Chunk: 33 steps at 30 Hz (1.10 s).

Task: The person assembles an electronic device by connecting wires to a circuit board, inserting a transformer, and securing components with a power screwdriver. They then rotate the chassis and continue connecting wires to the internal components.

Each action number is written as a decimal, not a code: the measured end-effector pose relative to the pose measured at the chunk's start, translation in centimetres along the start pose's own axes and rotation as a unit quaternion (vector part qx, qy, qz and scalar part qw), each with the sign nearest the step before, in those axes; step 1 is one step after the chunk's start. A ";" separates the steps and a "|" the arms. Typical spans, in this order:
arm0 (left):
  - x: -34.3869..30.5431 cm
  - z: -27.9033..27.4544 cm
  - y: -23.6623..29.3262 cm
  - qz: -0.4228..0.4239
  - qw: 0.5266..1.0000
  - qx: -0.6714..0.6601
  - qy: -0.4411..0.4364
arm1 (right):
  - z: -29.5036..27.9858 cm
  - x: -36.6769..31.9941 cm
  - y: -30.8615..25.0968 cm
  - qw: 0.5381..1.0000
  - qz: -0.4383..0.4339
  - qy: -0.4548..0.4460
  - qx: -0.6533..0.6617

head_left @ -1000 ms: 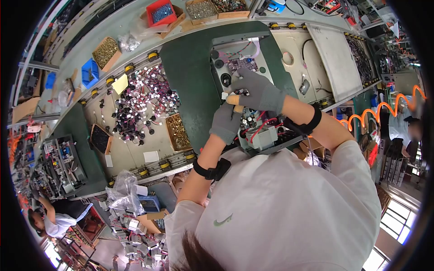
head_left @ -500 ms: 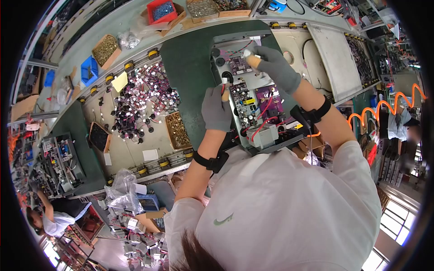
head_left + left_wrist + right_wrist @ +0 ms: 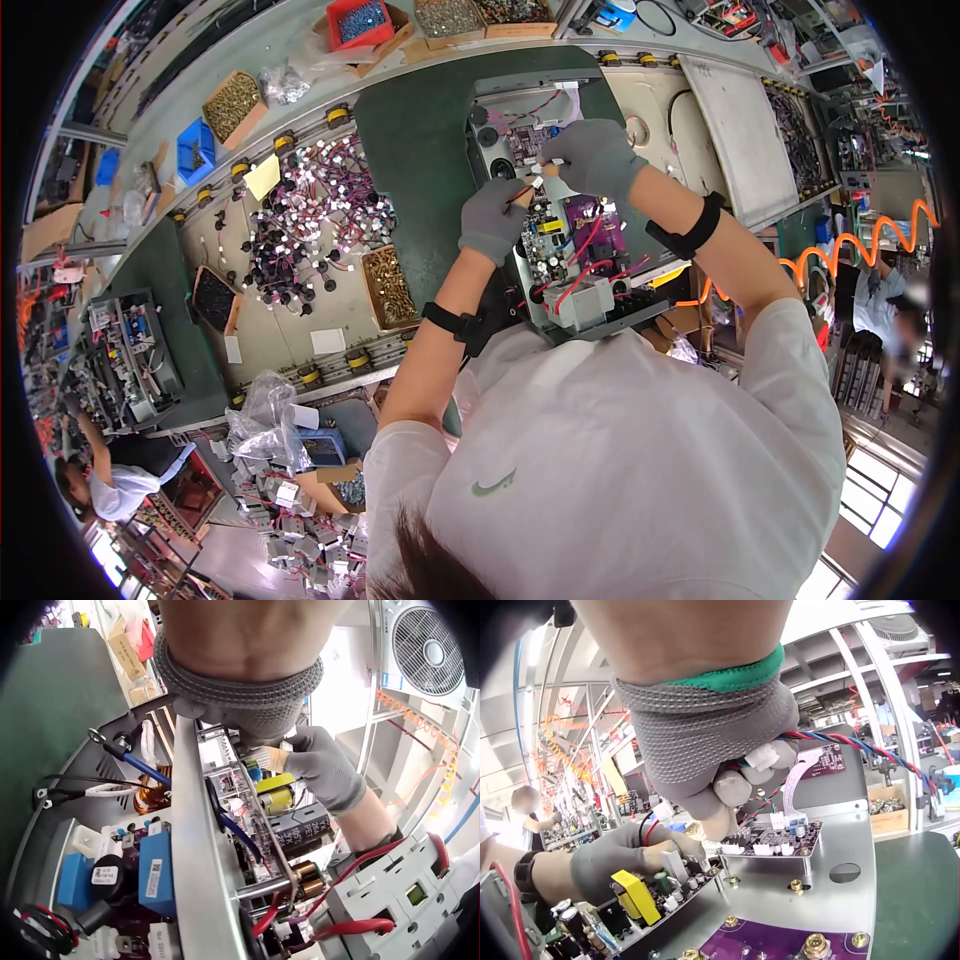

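Observation:
Over the grey metal chassis (image 3: 485, 160), both gloved hands work close together. The right hand (image 3: 712, 757) curls round a twisted red, blue and black cable (image 3: 855, 742), and a white connector (image 3: 763, 756) shows between its fingers. Its fingertips are right at the edge of the small purple circuit board (image 3: 780, 844). Lower down, the left hand (image 3: 493, 215) pinches red and black wires (image 3: 649, 825) that end in a white plug (image 3: 664, 811). That hand is beside the board with the yellow transformer (image 3: 636, 896). The left wrist view hides most of the left fingers behind the glove.
A heap of wire harnesses (image 3: 310, 220) lies left of the green work surface (image 3: 415, 140). Near it stands a box of brass fasteners (image 3: 390, 288). Red wires run from a grey switch block (image 3: 583, 303) at the chassis's near end. A grey panel (image 3: 740, 140) lies at the right.
The hands were together over the chassis, then moved apart, the right one going up with a white connector. Now the right hand has come back down and left, close to the left hand.

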State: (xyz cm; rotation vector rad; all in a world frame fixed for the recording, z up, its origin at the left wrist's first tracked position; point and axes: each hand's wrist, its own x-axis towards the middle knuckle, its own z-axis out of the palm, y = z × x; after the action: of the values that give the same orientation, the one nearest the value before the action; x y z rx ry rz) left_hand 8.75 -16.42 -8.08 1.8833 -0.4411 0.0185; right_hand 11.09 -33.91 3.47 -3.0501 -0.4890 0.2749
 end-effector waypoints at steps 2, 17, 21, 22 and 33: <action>0.0 -0.2 -0.3 -0.006 1.000 -0.014 -0.010 | 0.2 0.5 -0.3 1.000 -0.016 -0.010 -0.001; -3.0 -0.3 -1.5 -0.082 0.980 -0.177 0.033 | -0.6 2.3 -3.4 0.979 -0.080 -0.135 -0.133; -2.4 -0.9 -0.4 -0.138 0.975 -0.173 -0.027 | -1.2 3.1 -3.8 0.974 -0.070 -0.168 -0.137; -2.4 -0.8 -0.8 -0.137 0.975 -0.174 -0.027 | -1.3 3.0 -3.9 0.974 -0.070 -0.168 -0.138; -1.7 -1.6 -0.5 -0.121 0.975 -0.176 -0.059 | -2.4 4.0 -5.5 0.949 -0.099 -0.214 -0.211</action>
State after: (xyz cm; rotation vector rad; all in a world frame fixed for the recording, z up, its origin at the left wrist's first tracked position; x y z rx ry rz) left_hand 7.67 -14.26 -8.37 1.5795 -0.2717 -0.3166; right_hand 13.54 -27.46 5.54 -3.2983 -0.9851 0.9492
